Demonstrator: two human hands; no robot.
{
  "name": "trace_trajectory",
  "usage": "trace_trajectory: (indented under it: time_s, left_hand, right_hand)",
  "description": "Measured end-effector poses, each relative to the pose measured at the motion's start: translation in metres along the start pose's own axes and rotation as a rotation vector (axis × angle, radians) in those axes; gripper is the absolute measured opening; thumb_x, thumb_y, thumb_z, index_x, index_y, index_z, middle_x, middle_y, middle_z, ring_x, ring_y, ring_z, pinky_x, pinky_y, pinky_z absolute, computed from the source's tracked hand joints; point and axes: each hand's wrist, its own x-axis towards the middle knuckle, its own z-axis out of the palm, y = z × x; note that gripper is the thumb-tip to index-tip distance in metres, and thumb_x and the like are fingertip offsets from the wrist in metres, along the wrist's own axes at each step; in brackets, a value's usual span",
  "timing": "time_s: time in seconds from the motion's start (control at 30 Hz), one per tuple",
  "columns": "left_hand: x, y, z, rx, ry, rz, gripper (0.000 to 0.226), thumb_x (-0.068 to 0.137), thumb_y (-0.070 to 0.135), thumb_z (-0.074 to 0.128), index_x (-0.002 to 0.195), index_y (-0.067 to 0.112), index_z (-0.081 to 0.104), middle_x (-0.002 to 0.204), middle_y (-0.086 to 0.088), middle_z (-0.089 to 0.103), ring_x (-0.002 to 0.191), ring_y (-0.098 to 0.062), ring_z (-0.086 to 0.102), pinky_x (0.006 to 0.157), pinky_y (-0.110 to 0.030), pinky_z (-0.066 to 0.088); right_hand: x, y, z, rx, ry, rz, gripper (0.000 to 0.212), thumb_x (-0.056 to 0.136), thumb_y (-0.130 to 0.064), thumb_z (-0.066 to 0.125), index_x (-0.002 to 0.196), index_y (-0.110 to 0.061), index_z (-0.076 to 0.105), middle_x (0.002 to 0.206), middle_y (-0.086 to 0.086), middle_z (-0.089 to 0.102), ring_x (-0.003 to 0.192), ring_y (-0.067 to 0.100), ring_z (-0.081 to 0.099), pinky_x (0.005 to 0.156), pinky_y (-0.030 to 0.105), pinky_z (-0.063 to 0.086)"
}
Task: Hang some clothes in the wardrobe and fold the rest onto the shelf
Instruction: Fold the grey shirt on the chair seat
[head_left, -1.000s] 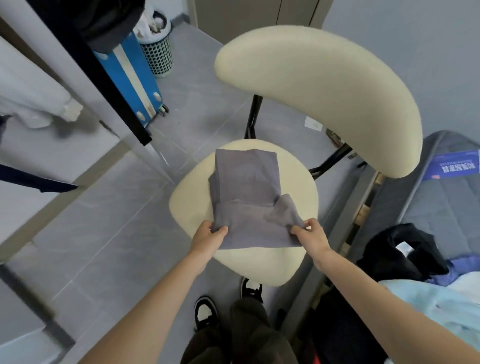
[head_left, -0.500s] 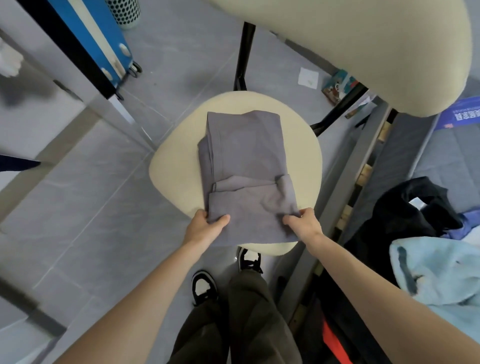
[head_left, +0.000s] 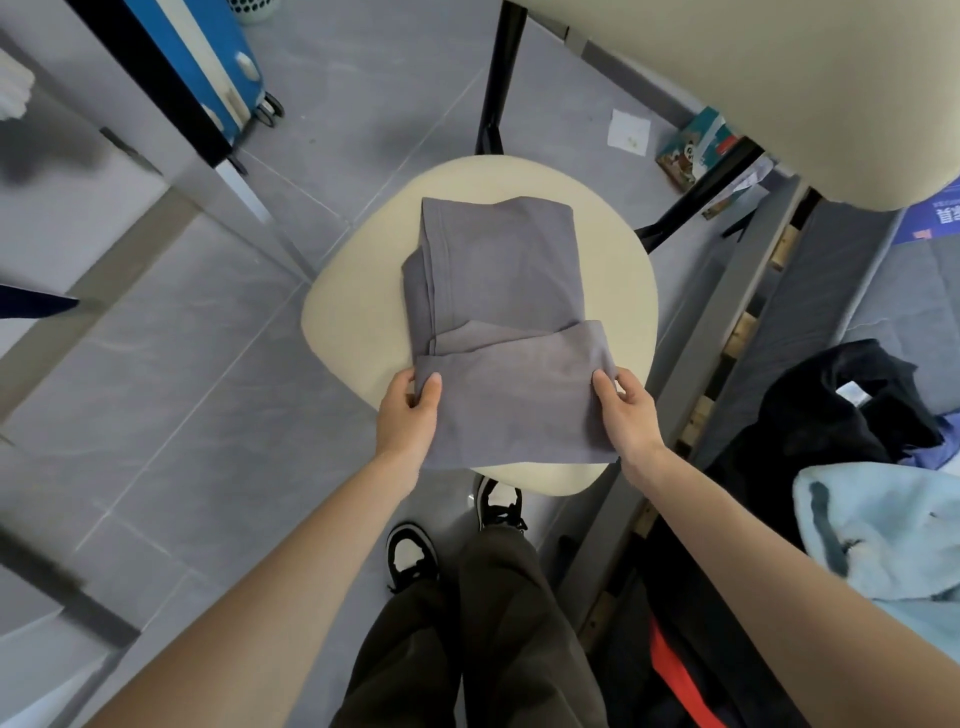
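Cloth, soft matte grey: a folded garment (head_left: 498, 322) lies in a rough rectangle on the smooth rounded cream chair seat (head_left: 358, 317). The left hand (head_left: 408, 415) and right hand (head_left: 628, 413) each pinch a near corner of its turned-up lower fold. A blue label (head_left: 935, 218) carries blurred, unreadable characters.

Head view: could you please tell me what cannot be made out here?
- Grey garment: its type; folded layers hide the rest.
- Left hand fingers: tucked under the cloth.
- Chair seat: near edge covered by the garment.
- Blue suitcase: cut off by the top edge.
- Black clothing: crumpled, type unclear.
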Motion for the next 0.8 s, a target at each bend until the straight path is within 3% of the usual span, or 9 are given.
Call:
trace_trajectory:
  time_s: [0.07,0.1,0.2,0.27,0.33,0.43,0.5,0.67,0.8]
  left_hand:
    - [0.0,0.001,0.003,0.015,0.056,-0.043,0.039,0.098,0.021,0.054,0.136,0.019,0.045,0.115,-0.01,0.055,0.109,-0.029,0.056,0.091,-0.031,0.044]
    - [-0.003,0.0,0.003,0.128,0.099,0.051,0.047,0.096,0.016,0.055,0.14,0.018,0.04,0.116,-0.011,0.052,0.109,-0.029,0.054,0.093,-0.032,0.042]
    - [-0.014,-0.005,-0.003,0.603,0.235,0.59,0.054,0.089,0.003,0.061,0.139,0.011,0.044,0.122,-0.015,0.048,0.113,-0.031,0.047,0.1,-0.039,0.036]
    - [-0.018,-0.009,-0.008,0.801,0.145,0.888,0.049,0.088,0.003,0.062,0.134,0.014,0.052,0.125,-0.01,0.053,0.116,-0.03,0.05,0.099,-0.041,0.036]
    - [-0.019,-0.018,-0.011,0.995,-0.05,1.048,0.05,0.091,0.017,0.062,0.139,0.017,0.05,0.137,-0.005,0.052,0.129,-0.027,0.047,0.107,-0.044,0.032]
    - [-0.013,-0.035,-0.016,1.344,-0.253,1.022,0.076,0.091,0.051,0.055,0.153,0.019,0.025,0.16,-0.009,0.02,0.148,-0.028,0.016,0.118,-0.054,0.014]
    - [-0.005,-0.041,-0.018,1.457,-0.321,0.955,0.094,0.085,0.059,0.059,0.154,0.021,0.008,0.161,-0.01,0.0,0.149,-0.028,-0.003,0.118,-0.058,0.003]
    - [0.012,-0.041,-0.023,1.576,-0.339,0.971,0.117,0.072,0.028,0.081,0.153,0.027,-0.004,0.161,-0.009,-0.012,0.149,-0.025,-0.007,0.116,-0.054,-0.008]
    - [0.017,-0.037,-0.031,1.519,-0.386,1.027,0.094,0.085,0.034,0.068,0.153,0.03,0.004,0.162,-0.007,-0.006,0.15,-0.023,-0.003,0.118,-0.047,-0.011]
  right_hand:
    - [0.003,0.001,0.005,-0.099,0.053,0.015,0.03,0.098,-0.024,0.05,0.128,-0.027,0.048,0.114,0.007,0.058,0.106,0.024,0.054,0.084,0.032,0.044]
    - [0.002,0.004,0.005,-0.212,0.105,-0.05,0.042,0.096,-0.019,0.051,0.136,-0.028,0.04,0.122,0.01,0.053,0.114,0.028,0.048,0.094,0.038,0.043]
    - [-0.01,0.01,-0.002,-0.598,0.209,-0.521,0.053,0.093,-0.017,0.055,0.141,-0.027,0.036,0.138,0.012,0.04,0.123,0.03,0.032,0.105,0.045,0.035]
    - [-0.015,0.017,-0.009,-0.789,0.077,-0.836,0.05,0.095,-0.028,0.057,0.141,-0.027,0.039,0.146,0.008,0.037,0.127,0.029,0.033,0.11,0.043,0.032]
    - [-0.015,0.027,-0.014,-0.981,-0.112,-0.93,0.058,0.097,-0.044,0.05,0.149,-0.028,0.033,0.156,0.006,0.027,0.138,0.03,0.028,0.117,0.042,0.021]
    - [-0.008,0.042,-0.015,-1.231,-0.293,-0.798,0.075,0.092,-0.068,0.026,0.153,-0.037,-0.002,0.163,0.0,-0.007,0.15,0.027,-0.007,0.119,0.041,-0.004]
    - [0.002,0.05,-0.016,-1.381,-0.322,-0.776,0.082,0.084,-0.077,0.013,0.147,-0.039,-0.025,0.158,-0.001,-0.027,0.146,0.027,-0.023,0.118,0.045,-0.009]
    - [0.021,0.05,-0.02,-1.596,-0.328,-0.851,0.101,0.086,-0.073,0.037,0.139,-0.035,-0.041,0.153,0.009,-0.036,0.147,0.036,-0.018,0.118,0.049,-0.005]
    - [0.02,0.04,-0.025,-1.602,-0.381,-0.882,0.095,0.095,-0.054,0.045,0.139,-0.037,-0.037,0.159,0.01,-0.025,0.148,0.034,-0.013,0.12,0.043,-0.005]
